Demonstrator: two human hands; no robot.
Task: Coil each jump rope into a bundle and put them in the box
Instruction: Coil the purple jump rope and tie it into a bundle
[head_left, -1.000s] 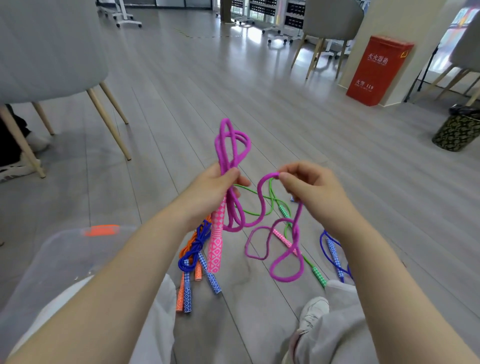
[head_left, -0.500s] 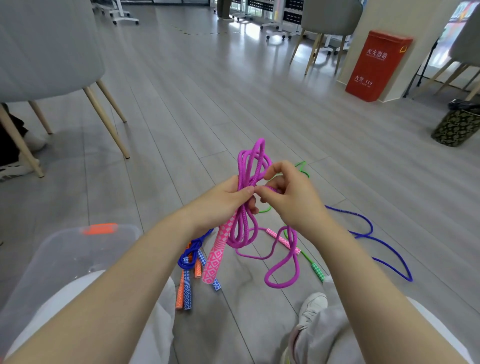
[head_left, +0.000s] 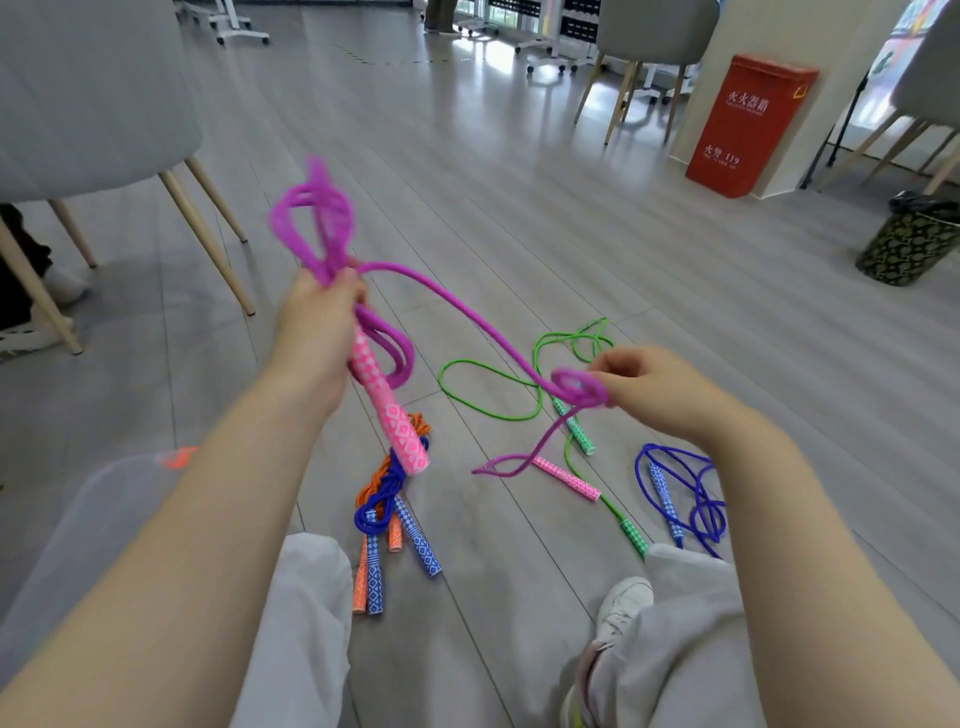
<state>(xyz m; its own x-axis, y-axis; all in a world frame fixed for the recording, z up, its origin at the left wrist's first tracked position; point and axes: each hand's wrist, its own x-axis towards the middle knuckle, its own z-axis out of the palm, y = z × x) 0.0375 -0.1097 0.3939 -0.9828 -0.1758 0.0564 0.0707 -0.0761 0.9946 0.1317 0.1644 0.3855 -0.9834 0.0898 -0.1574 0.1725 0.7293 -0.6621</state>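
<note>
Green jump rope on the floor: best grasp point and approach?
Grip the green jump rope by its checked handle, coming from above with fingers across it. The handle lies flat, looks rigid and sits clear of the pink handle; the cord is thin, loose and looped, so probably harder to pinch.

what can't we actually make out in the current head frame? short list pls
- Box: head view, mostly hidden behind the left forearm and knee; contents cannot be told.
- Purple rope: upper loops above the left hand are motion-blurred, so the loop count is unclear.
- Right hand: the small coil it pinches is blurred.
- Loose blue rope: its near end is hidden by the right leg.
- Person at the left edge: cut off by the frame and a chair.
</note>
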